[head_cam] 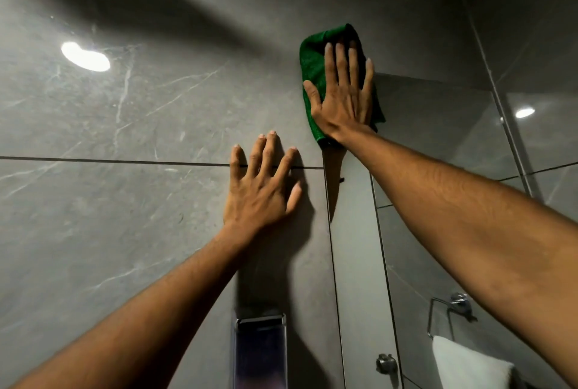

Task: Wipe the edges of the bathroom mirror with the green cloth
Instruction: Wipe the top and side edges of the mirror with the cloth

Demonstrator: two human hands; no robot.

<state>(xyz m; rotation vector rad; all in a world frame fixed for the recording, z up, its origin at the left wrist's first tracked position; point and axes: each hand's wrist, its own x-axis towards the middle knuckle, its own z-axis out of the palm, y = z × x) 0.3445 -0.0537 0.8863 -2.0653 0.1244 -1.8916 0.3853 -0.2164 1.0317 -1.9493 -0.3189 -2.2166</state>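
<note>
The green cloth (314, 66) is pressed flat over the top left corner of the bathroom mirror (438, 138). My right hand (344, 97) lies spread on top of the cloth and holds it against the glass and the wall. My left hand (262, 188) rests flat, fingers apart, on the grey tiled wall (125, 216) just left of the mirror's left edge, and holds nothing. My right forearm hides part of the mirror's middle.
A metal wall fixture (261, 354) sticks out below my left hand. The mirror reflects a chrome towel ring (450, 310) with a white towel (469, 363) and a small chrome hook (384, 362). A ceiling light glares on the tile (85, 56).
</note>
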